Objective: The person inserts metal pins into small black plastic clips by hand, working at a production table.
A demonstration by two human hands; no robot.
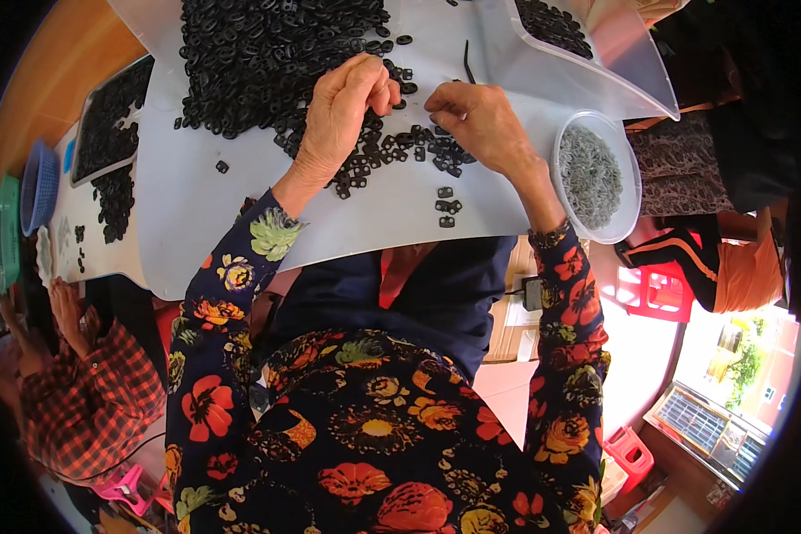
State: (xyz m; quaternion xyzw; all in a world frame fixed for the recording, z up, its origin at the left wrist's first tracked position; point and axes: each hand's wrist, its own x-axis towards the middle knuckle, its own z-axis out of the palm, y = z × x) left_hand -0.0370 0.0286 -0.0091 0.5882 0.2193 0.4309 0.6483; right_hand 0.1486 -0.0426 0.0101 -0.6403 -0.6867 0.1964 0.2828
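Above the white tabletop, my left hand [349,105] is closed with its fingers curled and pressed together; whatever it may hold is hidden. My right hand [488,123], a short way to the right, is in a pinch, and nothing between its fingers can be made out. A large heap of small black oval pieces with holes [258,62] lies beyond and left of my left hand. Beneath and between both hands are scattered loose black two-holed pieces [374,153]. Several more black pieces [448,207] sit near the table's front edge, below my right hand.
A round clear tub [633,191] of tiny clear pieces [589,178] stands right of my right forearm. Behind it is a translucent bin [587,84] with black pieces. A thin black strip [468,62] lies beyond my right hand. At left, a person in a checked shirt [98,396] sits by another tray [111,120].
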